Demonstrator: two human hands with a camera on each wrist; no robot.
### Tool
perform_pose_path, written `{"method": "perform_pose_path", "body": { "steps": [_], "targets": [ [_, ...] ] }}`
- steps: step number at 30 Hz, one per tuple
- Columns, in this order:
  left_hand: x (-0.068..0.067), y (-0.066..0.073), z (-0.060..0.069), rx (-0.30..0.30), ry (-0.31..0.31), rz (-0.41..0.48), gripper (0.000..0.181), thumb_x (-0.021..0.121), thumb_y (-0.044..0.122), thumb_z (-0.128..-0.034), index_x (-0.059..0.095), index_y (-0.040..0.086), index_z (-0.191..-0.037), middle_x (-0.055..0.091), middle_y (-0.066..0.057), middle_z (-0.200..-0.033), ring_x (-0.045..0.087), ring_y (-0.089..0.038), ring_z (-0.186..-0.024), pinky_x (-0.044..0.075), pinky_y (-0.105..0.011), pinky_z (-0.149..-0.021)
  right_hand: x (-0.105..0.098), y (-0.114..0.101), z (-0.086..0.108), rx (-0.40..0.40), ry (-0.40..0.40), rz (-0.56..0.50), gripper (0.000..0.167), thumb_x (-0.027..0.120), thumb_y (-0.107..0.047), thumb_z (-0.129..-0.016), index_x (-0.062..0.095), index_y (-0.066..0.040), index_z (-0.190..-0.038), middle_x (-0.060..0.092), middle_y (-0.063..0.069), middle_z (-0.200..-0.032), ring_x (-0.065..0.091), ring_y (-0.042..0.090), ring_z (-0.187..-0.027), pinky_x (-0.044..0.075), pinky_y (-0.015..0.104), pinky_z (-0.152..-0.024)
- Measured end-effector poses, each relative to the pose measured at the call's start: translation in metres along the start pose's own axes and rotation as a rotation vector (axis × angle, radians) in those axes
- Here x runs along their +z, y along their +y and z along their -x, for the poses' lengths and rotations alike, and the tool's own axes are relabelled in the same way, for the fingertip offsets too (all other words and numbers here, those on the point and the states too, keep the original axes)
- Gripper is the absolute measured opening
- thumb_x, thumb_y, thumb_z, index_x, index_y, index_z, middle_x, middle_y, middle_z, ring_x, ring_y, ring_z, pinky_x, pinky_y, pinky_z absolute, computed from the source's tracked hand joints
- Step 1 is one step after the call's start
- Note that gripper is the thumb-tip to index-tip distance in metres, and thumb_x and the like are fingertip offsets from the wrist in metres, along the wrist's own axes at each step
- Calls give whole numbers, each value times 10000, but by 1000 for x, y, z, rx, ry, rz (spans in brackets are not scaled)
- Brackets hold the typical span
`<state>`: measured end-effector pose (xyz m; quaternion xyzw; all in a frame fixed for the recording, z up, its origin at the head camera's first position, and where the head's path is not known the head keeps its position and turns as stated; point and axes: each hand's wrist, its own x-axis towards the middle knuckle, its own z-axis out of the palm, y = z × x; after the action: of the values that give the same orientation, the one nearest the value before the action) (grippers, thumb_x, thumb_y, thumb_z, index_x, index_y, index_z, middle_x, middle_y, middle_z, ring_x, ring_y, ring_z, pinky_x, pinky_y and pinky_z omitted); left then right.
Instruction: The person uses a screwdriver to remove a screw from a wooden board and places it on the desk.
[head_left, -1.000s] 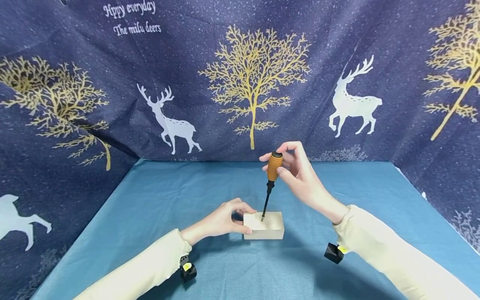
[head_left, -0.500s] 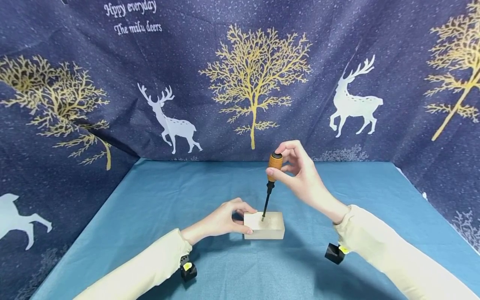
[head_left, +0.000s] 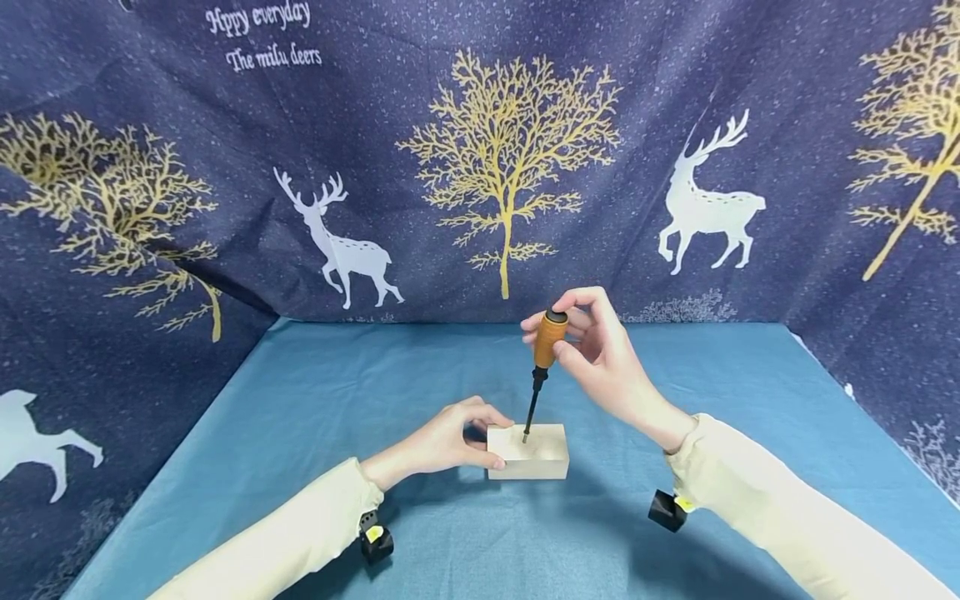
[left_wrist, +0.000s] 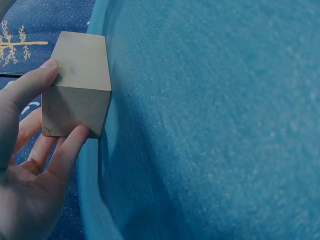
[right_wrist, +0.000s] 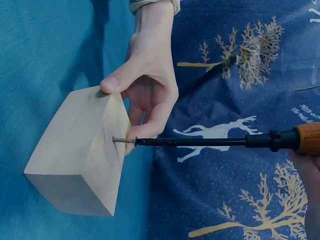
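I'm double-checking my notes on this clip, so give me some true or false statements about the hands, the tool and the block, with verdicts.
1. The right hand holds the screwdriver. True.
2. The screwdriver's handle is all blue. False: it is orange with a black cap.
3. The left hand grips the pale block. True.
4. A screw sticks out of the block. True.
5. The screwdriver lies flat on the cloth. False: it stands tilted, tip at the screw's head.

The blue cloth-covered tabletop (head_left: 420,533) spans the lower half of the head view; a pale rectangular wooden block (head_left: 536,457) rests directly on it, at lower centre.
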<state>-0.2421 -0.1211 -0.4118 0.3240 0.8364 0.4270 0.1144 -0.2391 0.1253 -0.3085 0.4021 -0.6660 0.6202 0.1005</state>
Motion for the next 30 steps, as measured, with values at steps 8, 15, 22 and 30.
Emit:
{"method": "perform_pose_path", "body": {
  "steps": [8,15,22,30],
  "targets": [
    [0,-1,0,0,-3,8,443,827,249,-812,683,167,-1223,595,-75,-1112,577,-158,-1013,557,-209,-826,4,0,-4,98,140,226,468,723,28,-860,416,-14,-1211,463,0,-1230,588,26,-996,508,186,-771],
    [-1,0,0,-13,-8,7,450,826,253,-813,679,179,-1233,588,-66,-1119,574,-168,-1030,558,-207,-825,-2,-1,-6,161,146,172,424,698,12,-888,469,-38,-1242,541,-43,-1170,598,60,-995,557,208,-828],
    [0,-1,0,1,1,4,454,830,260,-808,684,179,-1231,595,-67,-1111,574,-158,-1012,560,-213,-825,-5,-3,-5,114,-7,101,354,520,-45,-1013,407,-32,-1348,624,138,-1277,631,153,-1177,541,279,-966],
    [2,0,1,1,14,17,451,833,244,-805,687,166,-1224,595,-77,-1110,568,-153,-1008,572,-249,-833,2,2,-1,67,41,93,267,438,7,-1020,339,-11,-1267,598,44,-1235,633,140,-1110,539,265,-921]
  ]
}}
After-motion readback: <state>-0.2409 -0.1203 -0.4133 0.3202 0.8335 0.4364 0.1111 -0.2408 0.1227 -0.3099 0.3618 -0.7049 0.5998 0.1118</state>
